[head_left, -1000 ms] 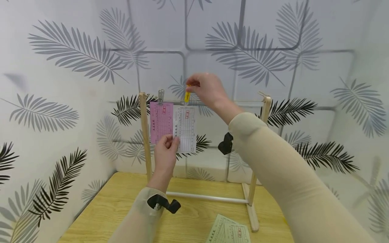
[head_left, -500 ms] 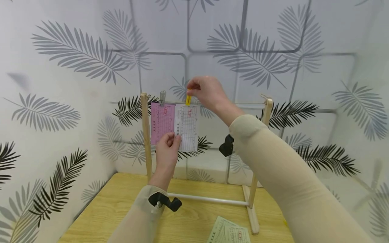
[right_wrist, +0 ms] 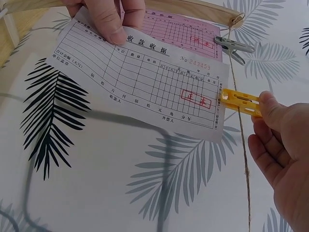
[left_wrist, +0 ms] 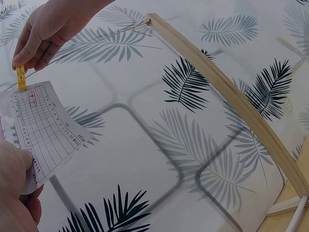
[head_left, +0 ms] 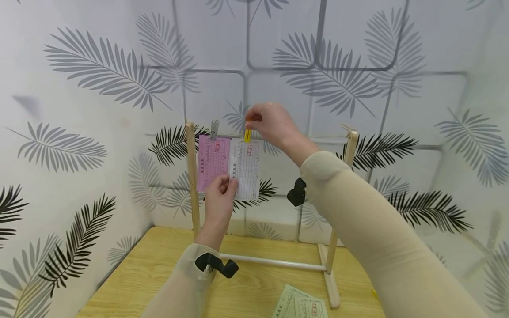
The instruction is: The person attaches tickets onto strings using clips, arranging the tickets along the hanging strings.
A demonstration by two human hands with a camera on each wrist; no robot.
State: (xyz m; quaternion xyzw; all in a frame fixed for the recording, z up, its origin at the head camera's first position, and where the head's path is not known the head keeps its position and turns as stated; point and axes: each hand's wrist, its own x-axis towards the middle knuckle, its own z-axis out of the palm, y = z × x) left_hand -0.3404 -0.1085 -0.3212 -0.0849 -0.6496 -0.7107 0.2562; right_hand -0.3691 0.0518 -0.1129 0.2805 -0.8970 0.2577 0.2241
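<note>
While the white receipt (head_left: 245,168) hangs against the string (head_left: 302,135), the right hand (head_left: 270,121) pinches the yellow clothespin (head_left: 248,134) on its top edge, apparently to fasten the paper to the line. The left hand (head_left: 220,199) grips the lower corner between thumb and fingers, probably to keep the sheet flat and steady. Its printed grid carries Chinese characters, a red stamp and a number that seems to read 243459. Just left of it a pink receipt (head_left: 212,161) hangs under a grey clip (head_left: 214,128). Below the right forearm, green receipts (head_left: 300,304) lie on the table (head_left: 131,282).
</note>
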